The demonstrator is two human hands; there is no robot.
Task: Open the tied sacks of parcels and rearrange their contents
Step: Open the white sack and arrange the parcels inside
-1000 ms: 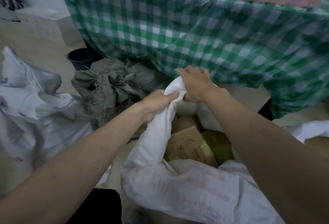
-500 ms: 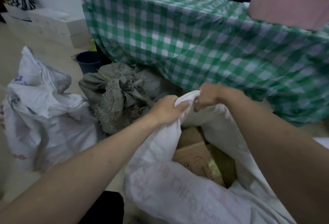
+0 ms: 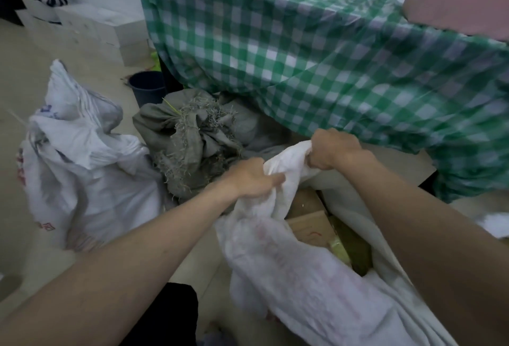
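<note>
On a pale tiled floor (image 3: 68, 70), close to the person's knees, stands a white woven sack (image 3: 297, 277) with its mouth gathered upward. Both hands clutch that bunched mouth: the left hand (image 3: 252, 177) has its fingers curled tight round a fold of the fabric, and the right hand (image 3: 334, 149) grips the top of the bunch just beyond it, fingers wrapped under and mostly hidden. Between the sack's walls, below the hands, a brown cardboard parcel (image 3: 311, 226) shows, with a yellow-green packet (image 3: 344, 249) lying just beside it.

To the left sits a second white sack (image 3: 82, 175), crumpled and slumped, with faint red and blue print. Behind the hands lies a grey-green sack (image 3: 198, 139) with a frayed, knotted top, touching the second white sack. A dark bucket (image 3: 147, 87) stands on the floor beyond it. A green-and-white checked cloth (image 3: 275, 42) hangs over a table and fills the far side of the room. White boxes (image 3: 91, 29) line the wall at the upper left, and a pink box (image 3: 462, 1) sits at the upper right edge.
</note>
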